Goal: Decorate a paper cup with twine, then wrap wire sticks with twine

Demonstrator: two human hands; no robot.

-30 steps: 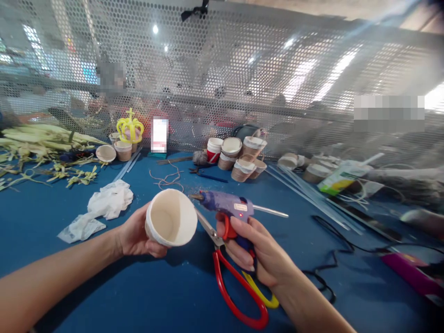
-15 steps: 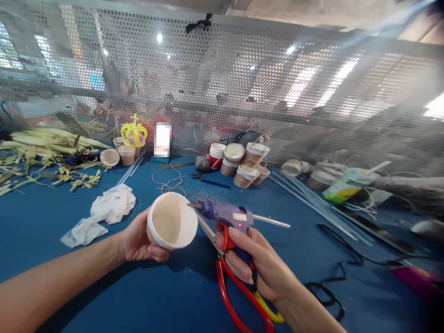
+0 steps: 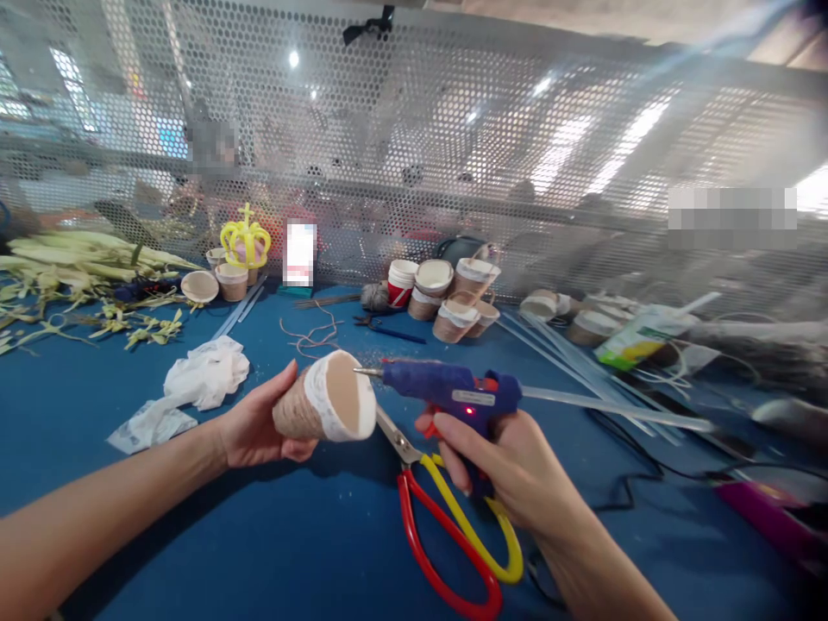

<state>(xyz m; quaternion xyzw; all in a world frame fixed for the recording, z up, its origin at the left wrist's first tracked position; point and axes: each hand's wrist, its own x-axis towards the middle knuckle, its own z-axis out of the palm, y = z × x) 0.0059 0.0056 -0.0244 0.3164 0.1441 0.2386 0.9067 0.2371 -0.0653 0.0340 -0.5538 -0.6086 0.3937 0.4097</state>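
Note:
My left hand [image 3: 255, 427] holds a paper cup [image 3: 323, 407] on its side, wrapped in brown twine with a white lace band near the rim, its mouth turned to the right. My right hand [image 3: 511, 470] grips a blue hot glue gun [image 3: 456, 392] with a lit red light. The metal nozzle points left and sits right at the cup's rim. A clear glue stick [image 3: 614, 405] juts from the back of the gun. Red and yellow scissors [image 3: 453, 535] lie on the blue table [image 3: 310, 543] beneath both hands.
Crumpled white material [image 3: 200, 379] lies left of the cup. A cluster of paper cups [image 3: 446, 297] and loose glue sticks [image 3: 569, 358] stand farther back. Pale green leaves [image 3: 78, 267] and a yellow crown [image 3: 244, 241] are at far left. A perforated metal screen [image 3: 414, 155] backs the table. A black cord [image 3: 640, 483] trails right.
The cup has turned from facing me to facing right, showing its twine side. The glue gun has swung level, its nozzle now at the cup's rim.

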